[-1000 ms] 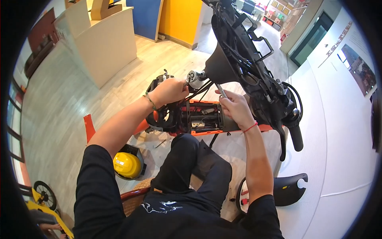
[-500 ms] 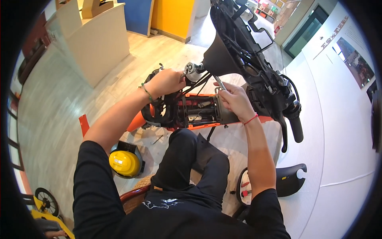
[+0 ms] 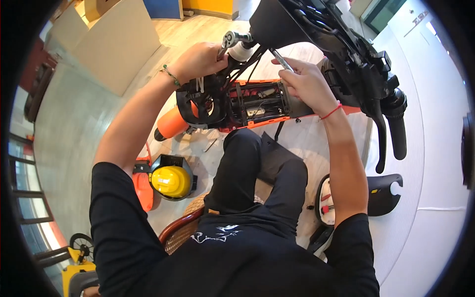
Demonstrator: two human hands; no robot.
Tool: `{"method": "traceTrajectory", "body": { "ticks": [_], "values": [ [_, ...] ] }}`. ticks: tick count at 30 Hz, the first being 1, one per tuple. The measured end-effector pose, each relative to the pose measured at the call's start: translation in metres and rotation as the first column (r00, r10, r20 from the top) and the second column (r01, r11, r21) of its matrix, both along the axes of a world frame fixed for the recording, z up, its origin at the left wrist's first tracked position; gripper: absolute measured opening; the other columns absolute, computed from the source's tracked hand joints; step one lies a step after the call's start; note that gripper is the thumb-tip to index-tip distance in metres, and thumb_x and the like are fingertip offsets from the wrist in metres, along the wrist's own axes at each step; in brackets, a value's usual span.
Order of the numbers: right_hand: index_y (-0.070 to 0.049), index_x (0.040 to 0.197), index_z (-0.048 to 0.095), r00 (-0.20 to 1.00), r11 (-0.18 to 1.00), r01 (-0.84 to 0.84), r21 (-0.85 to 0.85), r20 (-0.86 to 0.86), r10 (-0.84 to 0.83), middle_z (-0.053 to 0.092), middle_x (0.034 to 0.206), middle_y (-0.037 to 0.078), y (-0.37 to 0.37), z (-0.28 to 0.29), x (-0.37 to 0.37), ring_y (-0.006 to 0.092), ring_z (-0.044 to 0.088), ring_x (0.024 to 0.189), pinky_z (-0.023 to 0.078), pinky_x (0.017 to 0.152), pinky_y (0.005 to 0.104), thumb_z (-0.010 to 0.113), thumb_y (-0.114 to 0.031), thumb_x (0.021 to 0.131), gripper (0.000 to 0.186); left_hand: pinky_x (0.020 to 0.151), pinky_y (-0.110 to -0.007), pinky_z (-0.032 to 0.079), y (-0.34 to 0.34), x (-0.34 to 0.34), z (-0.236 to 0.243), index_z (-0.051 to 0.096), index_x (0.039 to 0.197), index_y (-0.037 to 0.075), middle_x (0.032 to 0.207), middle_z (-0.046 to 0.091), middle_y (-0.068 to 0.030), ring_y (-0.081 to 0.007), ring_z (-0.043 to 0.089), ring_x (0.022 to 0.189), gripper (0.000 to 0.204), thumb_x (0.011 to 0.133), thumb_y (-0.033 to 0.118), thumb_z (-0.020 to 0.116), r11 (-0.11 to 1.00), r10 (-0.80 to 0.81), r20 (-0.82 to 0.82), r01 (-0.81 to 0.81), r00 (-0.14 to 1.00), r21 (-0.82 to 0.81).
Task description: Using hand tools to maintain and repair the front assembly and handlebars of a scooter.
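My left hand [image 3: 200, 60] is closed round the handle of a silver ratchet wrench [image 3: 229, 39]. The ratchet's head points at the steering column of an orange and black electric scooter [image 3: 271, 121], just above a white collar [image 3: 240, 52]. Slightly to the right, my right hand [image 3: 310, 84] grips a slim silver wrench [image 3: 282, 60] between thumb and fingers. Its far end reaches up toward the underside of the black handlebar cover [image 3: 277, 24], where the contact is hidden. Black cables [image 3: 252, 67] run down between my hands into the frame, whose open bay shows wiring and parts.
A handlebar grip [image 3: 396, 133] and brake lever hang at right. On the floor lie a yellow helmet [image 3: 170, 181], a thin metal tool [image 3: 210, 144] and a black panel [image 3: 386, 195]. Red-handled tools [image 3: 326, 208] rest in a pale tray. I sit on a wicker chair [image 3: 183, 225].
The view has shifted, so the scooter and my hands appear higher. Both hands keep their hold on the tools; the ratchet stays at the steering column.
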State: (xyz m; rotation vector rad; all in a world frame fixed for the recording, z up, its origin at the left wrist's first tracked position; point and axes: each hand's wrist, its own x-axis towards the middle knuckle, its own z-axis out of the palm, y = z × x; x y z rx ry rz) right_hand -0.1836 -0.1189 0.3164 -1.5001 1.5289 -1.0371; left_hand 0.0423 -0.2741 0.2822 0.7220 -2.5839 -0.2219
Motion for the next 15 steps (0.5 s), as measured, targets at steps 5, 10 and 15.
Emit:
{"method": "traceTrajectory", "body": {
  "ticks": [5,10,15],
  "values": [
    [0.000,0.117,0.057,1.000,1.000,0.015,-0.013,-0.012,-0.016,0.038,0.059,-0.007,0.003,-0.002,0.002,0.0007,0.032,0.046,0.024,0.041,0.0195,0.050,-0.009,0.084,0.035,0.051,-0.041,0.042,-0.002,0.000,0.016,0.052,0.064,-0.001,0.055,0.048,-0.0200,-0.0341,0.050,0.050,0.030,0.081,0.023,0.058,1.000,-0.008,0.087,0.009,0.996,-0.016],
    [-0.001,0.116,0.058,1.000,1.000,0.015,0.017,0.011,-0.015,0.040,0.059,-0.006,0.005,-0.001,0.002,0.0012,0.032,0.047,0.025,0.042,0.0201,0.050,-0.010,0.084,0.034,0.053,-0.041,0.041,-0.004,-0.001,0.012,0.050,0.064,-0.002,0.057,0.048,-0.0195,-0.0348,0.049,0.051,0.030,0.080,0.023,0.056,0.998,0.042,0.038,-0.040,0.998,-0.049],
    [-0.001,0.115,0.058,0.996,0.998,0.049,-0.034,-0.079,-0.052,0.040,0.059,-0.006,0.005,0.000,0.007,0.0014,0.033,0.046,0.025,0.042,0.0201,0.050,-0.009,0.083,0.034,0.052,-0.041,0.042,-0.007,0.002,0.011,0.052,0.064,0.000,0.058,0.051,-0.0199,-0.0352,0.050,0.051,0.030,0.080,0.025,0.058,0.997,0.054,-0.004,-0.054,0.999,-0.047]
  ]
}}
